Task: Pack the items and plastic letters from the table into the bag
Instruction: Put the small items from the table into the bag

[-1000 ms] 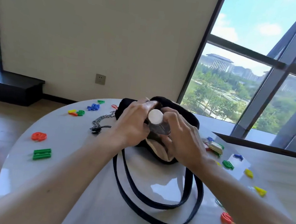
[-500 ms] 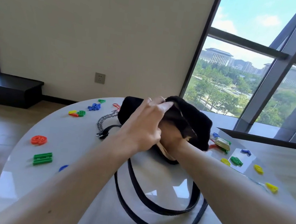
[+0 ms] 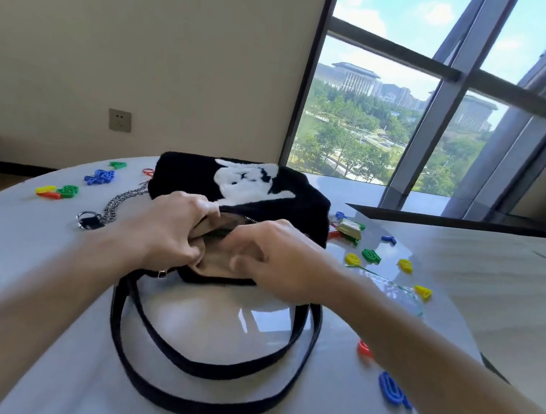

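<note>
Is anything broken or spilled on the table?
Nothing looks broken or spilled. The plastic letters lie scattered on the table on both sides of the bag, and a chain lies loose beside it, not yet packed.

A black fuzzy bag is laid on the white bench. Its mouth is held apart by the left hand and the right hand, the beige lining being gripped by both. Plastic letters are scattered on either side.
</note>
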